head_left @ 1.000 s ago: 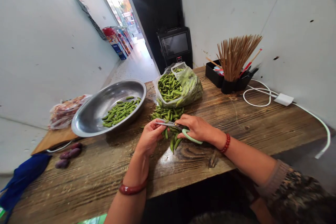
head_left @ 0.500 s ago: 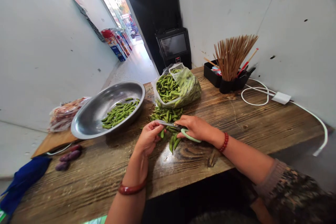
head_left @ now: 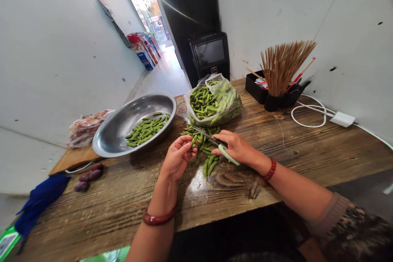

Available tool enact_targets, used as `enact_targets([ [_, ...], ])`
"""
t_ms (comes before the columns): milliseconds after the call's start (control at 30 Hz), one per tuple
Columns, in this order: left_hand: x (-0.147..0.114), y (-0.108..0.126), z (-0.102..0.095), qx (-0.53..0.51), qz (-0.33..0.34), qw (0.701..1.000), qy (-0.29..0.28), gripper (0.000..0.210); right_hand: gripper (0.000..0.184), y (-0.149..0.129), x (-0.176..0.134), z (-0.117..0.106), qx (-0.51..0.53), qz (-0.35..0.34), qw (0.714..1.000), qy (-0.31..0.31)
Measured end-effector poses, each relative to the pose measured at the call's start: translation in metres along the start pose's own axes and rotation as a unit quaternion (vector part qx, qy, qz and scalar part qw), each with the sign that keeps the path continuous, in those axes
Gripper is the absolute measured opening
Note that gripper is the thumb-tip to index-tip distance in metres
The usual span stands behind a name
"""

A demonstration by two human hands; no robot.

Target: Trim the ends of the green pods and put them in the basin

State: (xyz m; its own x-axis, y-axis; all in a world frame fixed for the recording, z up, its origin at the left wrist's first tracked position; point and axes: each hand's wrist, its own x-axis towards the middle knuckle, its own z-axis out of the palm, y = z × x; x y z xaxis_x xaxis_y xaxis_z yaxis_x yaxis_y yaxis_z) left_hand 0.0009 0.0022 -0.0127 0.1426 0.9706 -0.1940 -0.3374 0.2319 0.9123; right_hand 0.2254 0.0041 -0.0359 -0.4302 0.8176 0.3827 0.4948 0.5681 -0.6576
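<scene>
My left hand (head_left: pixel 180 156) pinches a green edamame pod (head_left: pixel 194 142) between thumb and fingers. In my right hand (head_left: pixel 235 146) are scissors (head_left: pixel 226 154) with pale green handles, their blades pointing left above a loose heap of pods (head_left: pixel 211 164) on the wooden table. The blades look parted and stand clear of the pinched pod. Just behind the heap, a clear plastic bag (head_left: pixel 229 104) bulges with more pods. To the left of my hands, a wide steel basin (head_left: pixel 107 137) holds a layer of pods.
Purple-red oblong things (head_left: pixel 90 176) lie at the table's left, near a blue cloth (head_left: pixel 44 196) and a wooden board (head_left: pixel 69 159) bearing a bagged item (head_left: pixel 87 129). Skewers (head_left: pixel 284 67) stand in a black holder at the back right, beside a white cable (head_left: pixel 307 125).
The scissor blades have drawn away from my left fingers and now point up and left. The whole view has shifted slightly, moving the scene to the right.
</scene>
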Motion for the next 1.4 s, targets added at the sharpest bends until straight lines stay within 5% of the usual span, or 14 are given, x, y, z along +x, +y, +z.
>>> enact_targets([
  [667, -0.003, -0.002, 0.006, -0.013, 0.007, 1.000, 0.011, 0.029, 0.054, -0.002, -0.003, 0.003, -0.006, -0.025, 0.999, -0.022],
  [1400, -0.006, -0.009, 0.008, 0.139, 0.086, 0.987, 0.005, 0.020, 0.056, -0.010, -0.004, -0.001, -0.030, -0.043, 0.997, -0.053],
])
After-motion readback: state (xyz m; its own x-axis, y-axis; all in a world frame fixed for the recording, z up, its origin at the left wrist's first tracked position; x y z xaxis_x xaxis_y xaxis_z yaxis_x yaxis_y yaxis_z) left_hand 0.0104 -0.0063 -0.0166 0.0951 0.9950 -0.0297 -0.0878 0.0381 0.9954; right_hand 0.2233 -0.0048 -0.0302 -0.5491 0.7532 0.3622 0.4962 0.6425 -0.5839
